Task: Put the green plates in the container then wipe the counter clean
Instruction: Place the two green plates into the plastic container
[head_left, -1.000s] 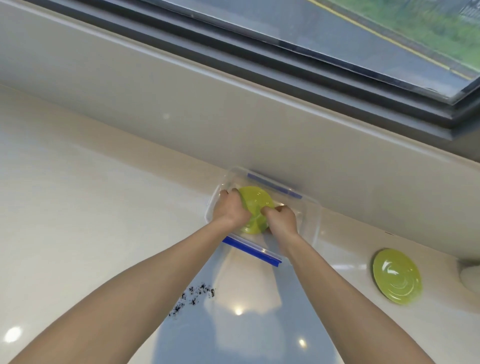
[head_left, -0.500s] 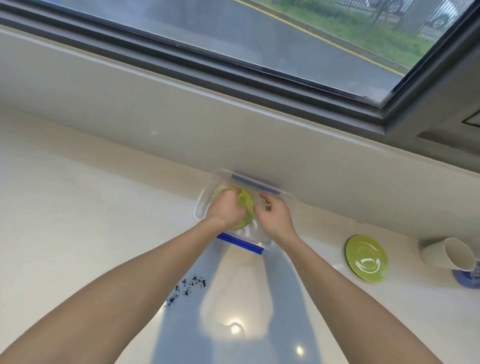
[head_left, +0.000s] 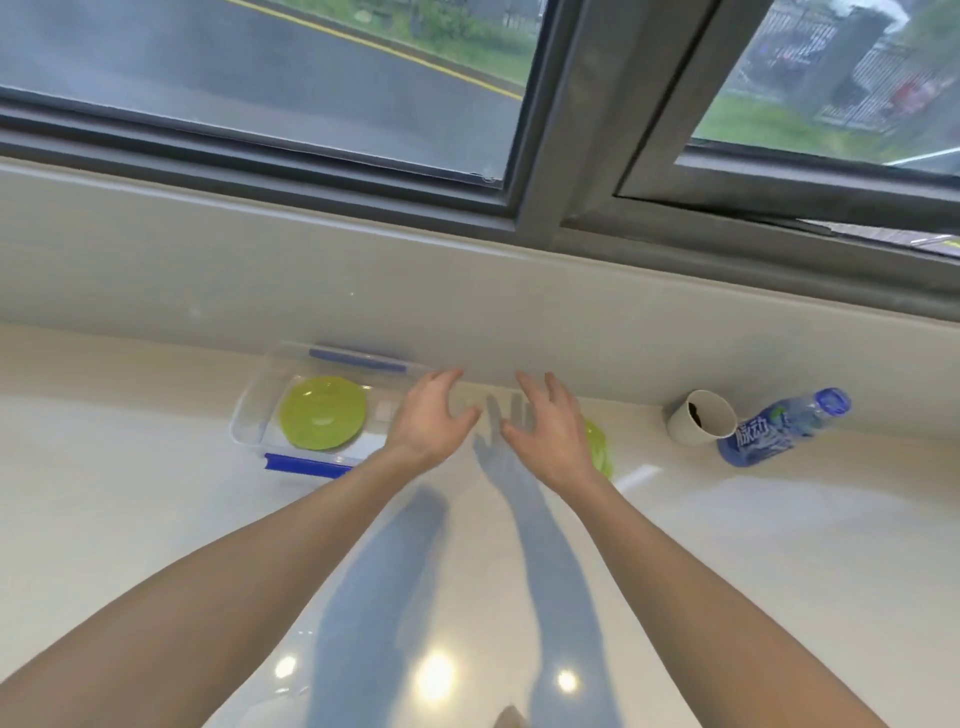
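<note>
One green plate (head_left: 323, 413) lies flat inside the clear container (head_left: 248, 410) by the wall. A second green plate (head_left: 598, 452) sits on the desk (head_left: 130, 519), mostly hidden behind the right hand (head_left: 550, 434); only its right edge shows. Both the right hand and the left hand (head_left: 428, 415) hover with fingers spread loose, holding nothing. A cup (head_left: 701, 425) and a bottle (head_left: 782, 428) lie tipped at right

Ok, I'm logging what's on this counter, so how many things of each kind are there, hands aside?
Green plates: 2, one in the container, one on the counter behind the right hand
Clear container: 1
Cup lying on its side: 1
Blue bottle lying down: 1
Total: 5
</note>
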